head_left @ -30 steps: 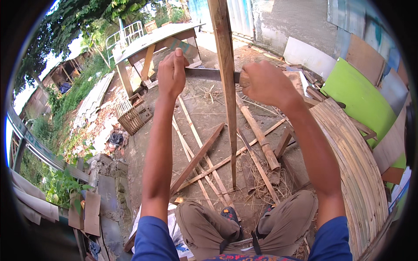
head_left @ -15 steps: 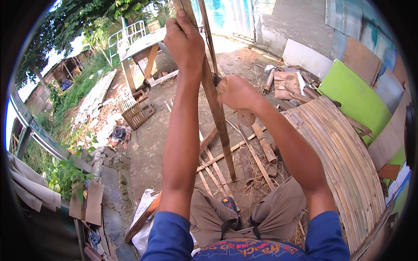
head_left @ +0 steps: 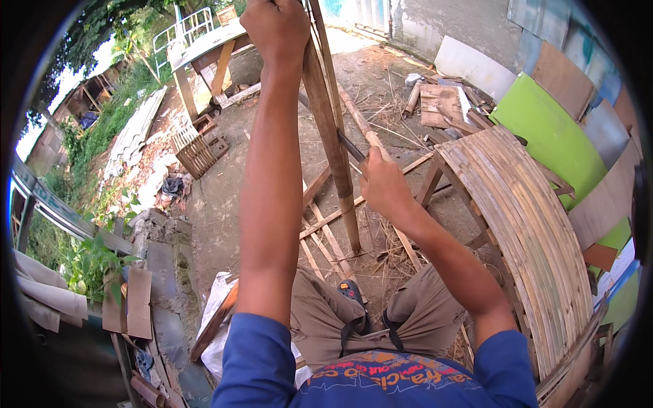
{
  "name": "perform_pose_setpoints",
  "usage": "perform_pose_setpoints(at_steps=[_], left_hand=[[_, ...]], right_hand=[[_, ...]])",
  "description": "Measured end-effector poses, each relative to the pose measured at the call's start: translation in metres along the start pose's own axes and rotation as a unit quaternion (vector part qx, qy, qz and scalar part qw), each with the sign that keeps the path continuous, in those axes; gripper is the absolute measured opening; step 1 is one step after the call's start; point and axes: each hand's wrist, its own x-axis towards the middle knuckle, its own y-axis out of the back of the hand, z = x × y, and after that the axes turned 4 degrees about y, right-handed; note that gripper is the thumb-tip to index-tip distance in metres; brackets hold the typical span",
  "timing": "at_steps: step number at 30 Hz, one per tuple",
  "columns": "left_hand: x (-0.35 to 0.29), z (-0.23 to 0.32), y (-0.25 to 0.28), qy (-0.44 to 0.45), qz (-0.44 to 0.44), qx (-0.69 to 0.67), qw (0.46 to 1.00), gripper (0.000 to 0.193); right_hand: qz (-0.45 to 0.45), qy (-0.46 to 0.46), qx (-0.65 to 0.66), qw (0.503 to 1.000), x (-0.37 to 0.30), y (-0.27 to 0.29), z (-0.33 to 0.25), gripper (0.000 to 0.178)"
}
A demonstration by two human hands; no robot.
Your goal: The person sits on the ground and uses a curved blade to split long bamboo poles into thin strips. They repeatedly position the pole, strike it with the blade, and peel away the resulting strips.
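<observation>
My left hand (head_left: 279, 30) is closed around the upper part of a long bamboo pole (head_left: 329, 129) at the top edge of the view. The pole stands tilted, its lower end on the ground in front of my feet, and is split lengthwise into two strips toward the top. My right hand (head_left: 388, 182) grips a large knife, its handle mostly hidden by my fingers. The dark knife blade (head_left: 352, 149) crosses behind the nearer strip, and a short piece of it shows on the far left side of the pole.
A curved bamboo-slat panel (head_left: 524, 231) on a wooden frame stands at my right, beside leaning boards and a green sheet (head_left: 551, 129). Bamboo strips (head_left: 330, 238) lie on the ground ahead. A slatted crate (head_left: 194, 148) and a broken block wall (head_left: 166, 272) are at the left.
My right hand has moved down along the pole with the knife, the blade now lower between the strips. My left hand sits higher in view, and the view has shifted slightly.
</observation>
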Motion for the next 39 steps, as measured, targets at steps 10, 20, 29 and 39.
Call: perform_pose_setpoints(at_steps=[10,20,29,39], left_hand=[[-0.005,0.004,0.003,-0.019,-0.015,-0.048,0.999,0.051],[-0.017,0.008,-0.010,-0.076,-0.039,-0.079,0.993,0.054],[-0.010,0.002,-0.006,-0.074,-0.057,-0.125,0.988,0.054],[-0.022,0.028,-0.001,-0.033,-0.073,-0.172,0.982,0.052]], right_hand=[[-0.127,-0.038,0.292,0.947,0.003,0.004,0.032,0.026],[0.005,0.028,0.191,0.981,-0.010,-0.010,0.046,0.031],[-0.091,-0.071,0.154,0.981,-0.030,-0.040,0.066,0.054],[-0.157,-0.084,0.393,0.902,-0.036,-0.046,0.091,0.069]])
